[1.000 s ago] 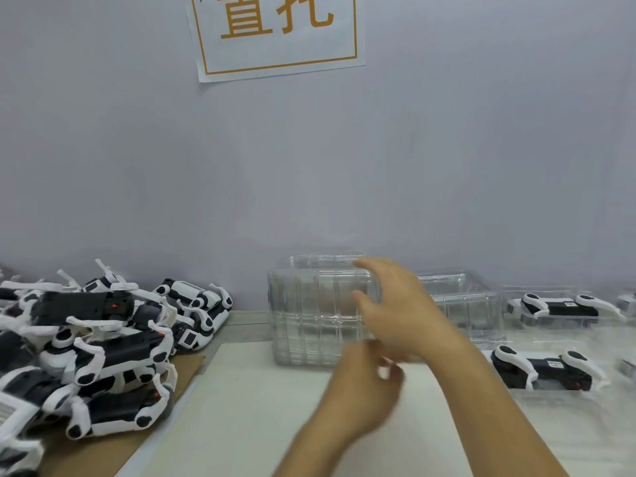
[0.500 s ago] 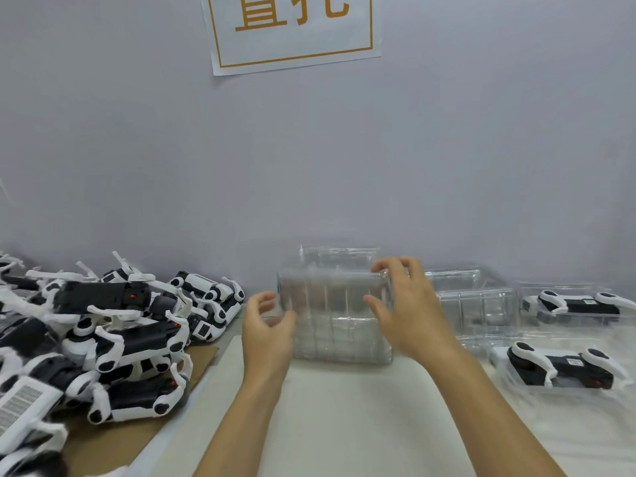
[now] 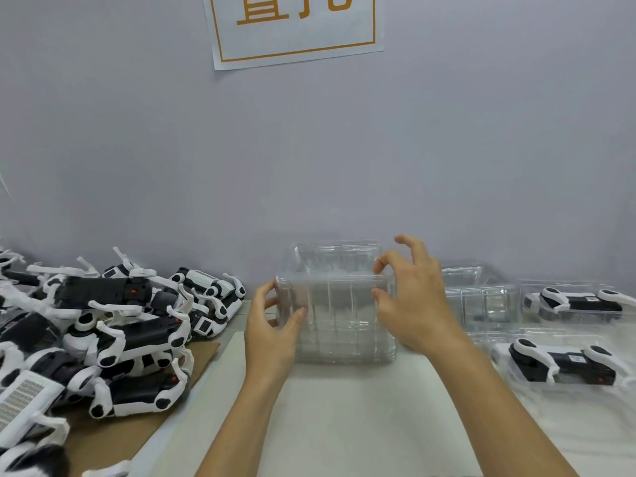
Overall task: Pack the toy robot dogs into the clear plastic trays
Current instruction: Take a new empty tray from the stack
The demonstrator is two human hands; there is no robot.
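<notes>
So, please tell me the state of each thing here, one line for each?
Stack of clear trays: empty, upright, held at both sides.
Left hand: grips stack's left edge.
Right hand: pinches stack's top right corner.
Packed trays: each holds one dog.
Dog pile: unpacked.

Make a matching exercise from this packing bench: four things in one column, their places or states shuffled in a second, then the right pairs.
1. stack of clear trays
2. pile of loose robot dogs
3. packed robot dog
4. paper sign

A. on the wall
B. heaped at the left
C. held between both hands
D. lying in a tray at the right

Pairs: 1-C, 2-B, 3-D, 4-A
</notes>
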